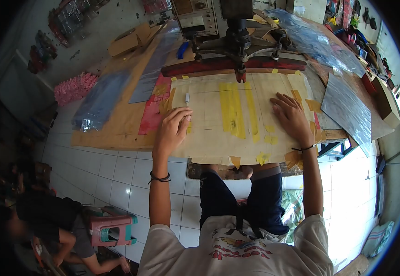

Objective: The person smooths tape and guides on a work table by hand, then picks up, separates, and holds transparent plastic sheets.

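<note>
A large cream-coloured sheet [204, 142], patched with yellow tape [231, 110] and marked with ruled lines, lies across the table's front edge. My left hand [174, 129] rests at its left side, fingers loosely bent and thumb close to them; no object shows in it. Lying flat on the right part of the sheet is my right hand [291, 116], its fingers stretched out. A small white block [187, 98] sits on the sheet just beyond my left fingers. Behind the sheet's far edge stands a press head with a red-edged bar [273, 63].
Clear plastic sheets lie in stacks on the left [101, 99] and at the right [347, 110]. A control box [195, 20] stands behind the press. A cardboard box [133, 39] is at the back left. On the floor side, a person [48, 221] sits near a plastic stool [112, 230].
</note>
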Available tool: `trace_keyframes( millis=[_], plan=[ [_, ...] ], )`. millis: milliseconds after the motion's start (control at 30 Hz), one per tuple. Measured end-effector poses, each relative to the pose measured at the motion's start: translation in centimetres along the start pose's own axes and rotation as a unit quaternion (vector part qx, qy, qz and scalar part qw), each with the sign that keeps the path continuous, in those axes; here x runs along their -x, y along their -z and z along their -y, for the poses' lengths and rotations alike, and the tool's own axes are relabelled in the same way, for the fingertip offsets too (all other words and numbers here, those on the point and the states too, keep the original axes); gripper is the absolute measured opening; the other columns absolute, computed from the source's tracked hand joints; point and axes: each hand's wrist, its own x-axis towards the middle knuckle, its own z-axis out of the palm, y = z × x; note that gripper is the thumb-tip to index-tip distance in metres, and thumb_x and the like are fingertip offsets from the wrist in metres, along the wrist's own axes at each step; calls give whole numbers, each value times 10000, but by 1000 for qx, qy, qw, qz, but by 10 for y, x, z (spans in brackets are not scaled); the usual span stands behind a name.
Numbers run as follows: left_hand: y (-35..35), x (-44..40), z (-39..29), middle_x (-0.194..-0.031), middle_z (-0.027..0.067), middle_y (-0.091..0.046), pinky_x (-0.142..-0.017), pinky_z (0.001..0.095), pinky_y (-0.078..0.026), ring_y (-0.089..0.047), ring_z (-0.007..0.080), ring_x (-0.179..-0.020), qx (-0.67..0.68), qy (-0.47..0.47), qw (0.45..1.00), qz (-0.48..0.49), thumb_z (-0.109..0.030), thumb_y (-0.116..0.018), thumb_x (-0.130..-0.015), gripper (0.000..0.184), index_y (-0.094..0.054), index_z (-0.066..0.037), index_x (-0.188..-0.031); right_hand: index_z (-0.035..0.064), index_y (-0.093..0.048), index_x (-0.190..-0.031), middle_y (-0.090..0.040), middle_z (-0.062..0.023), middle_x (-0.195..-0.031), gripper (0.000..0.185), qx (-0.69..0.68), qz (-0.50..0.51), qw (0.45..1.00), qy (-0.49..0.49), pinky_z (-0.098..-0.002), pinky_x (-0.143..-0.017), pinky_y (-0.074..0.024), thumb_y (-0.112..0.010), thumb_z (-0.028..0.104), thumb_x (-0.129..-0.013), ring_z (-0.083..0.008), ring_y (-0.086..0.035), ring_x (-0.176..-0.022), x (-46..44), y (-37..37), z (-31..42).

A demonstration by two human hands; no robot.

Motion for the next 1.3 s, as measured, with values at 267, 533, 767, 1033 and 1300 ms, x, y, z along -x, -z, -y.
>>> trace_keyframes(
  millis=[267, 533, 767, 1033, 1300],
  plan=[
    [3, -2, -5, -1065, 87, -698, -834, 374, -545, -694, 272, -959, 30, 34, 999, -16, -57, -608, -974, 153, -731, -25, -1058, 74, -718, -1272, -623, -179, -1447, 321, 3, -16, 1000, 4, -478, -1183, -389, -619, 200, -994, -378, -538, -1378, 0, -2, 1],
    [1, -3, -6, -1089, 96, -670, -873, 369, -527, -675, 272, -1010, -8, 47, 999, -25, -45, -623, -957, 172, -745, -39, -1078, 60, -717, -1268, -628, -182, -1439, 320, 11, -14, 1000, -10, -483, -1185, -385, -622, 196, -994, -380, -534, -1385, 1, 2, 9],
    [1, -2, -2, -988, 91, -631, -862, 376, -515, -646, 267, -956, -25, 51, 997, -45, -91, -693, -943, 125, -753, -50, -1044, 40, -734, -1236, -655, -187, -1400, 306, 6, -20, 1000, -11, -482, -1187, -385, -629, 195, -994, -383, -548, -1373, 1, 0, 7],
    [3, -4, 7, -948, 63, -653, -876, 353, -508, -657, 222, -951, 43, 78, 994, -56, -114, -763, -923, 128, -755, -45, -1031, 38, -738, -1231, -662, -183, -1391, 300, 1, -23, 1000, -15, -476, -1176, -398, -631, 194, -999, -375, -560, -1366, 1, -2, 4],
    [7, -4, 4, -948, 56, -694, -909, 346, -493, -654, 208, -959, 97, 71, 992, -41, -101, -773, -909, 151, -744, -36, -1043, 49, -759, -1190, -684, -155, -1372, 267, -33, -23, 999, -14, -475, -1157, -414, -644, 192, -995, -366, -575, -1354, 3, -1, 6]
  ],
)
